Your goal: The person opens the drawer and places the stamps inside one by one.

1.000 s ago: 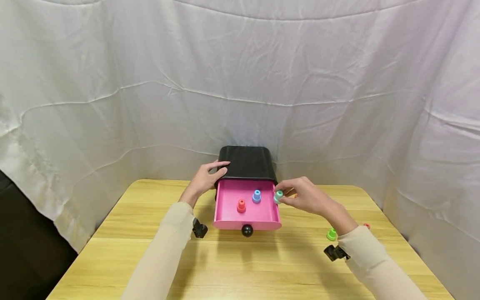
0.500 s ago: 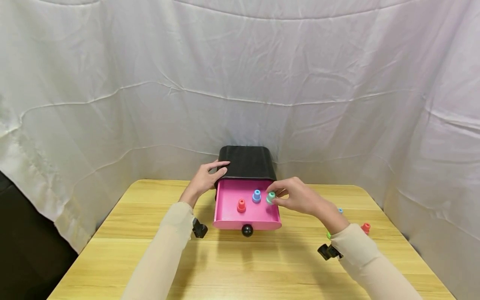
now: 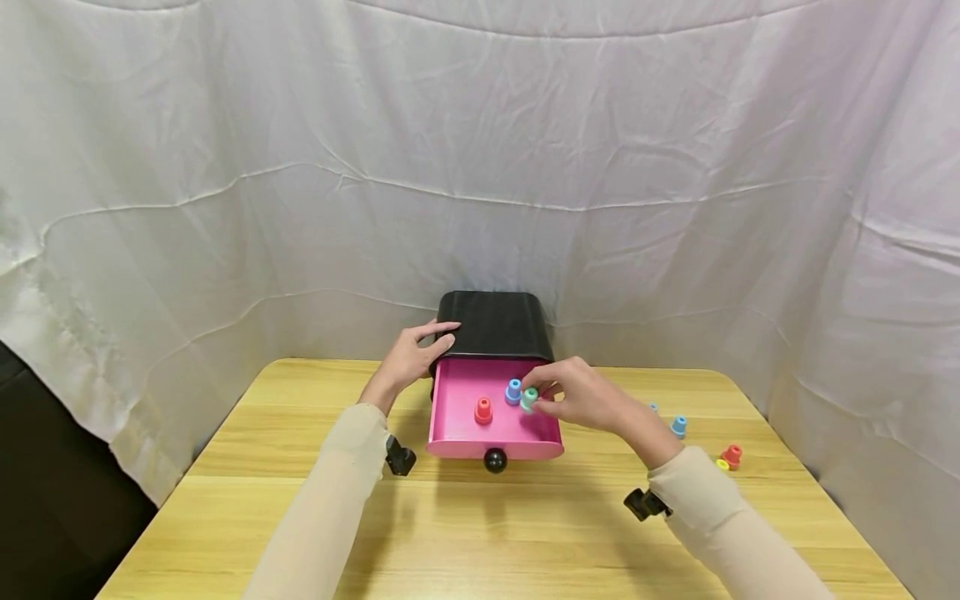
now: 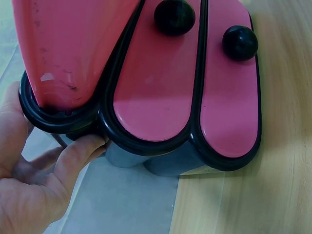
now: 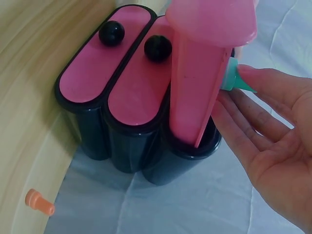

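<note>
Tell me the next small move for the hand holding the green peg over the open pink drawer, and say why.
Probably lower it and let go. The right hand pinches the green peg above the floor of the pink drawer, just beside the blue peg, with the red peg further left. The left hand rests on the black cabinet, steadying it.

The left hand (image 3: pixel 408 357) lies flat with straight fingers, while the right hand's (image 3: pixel 581 396) fingers pinch, both forearms extended.
</note>
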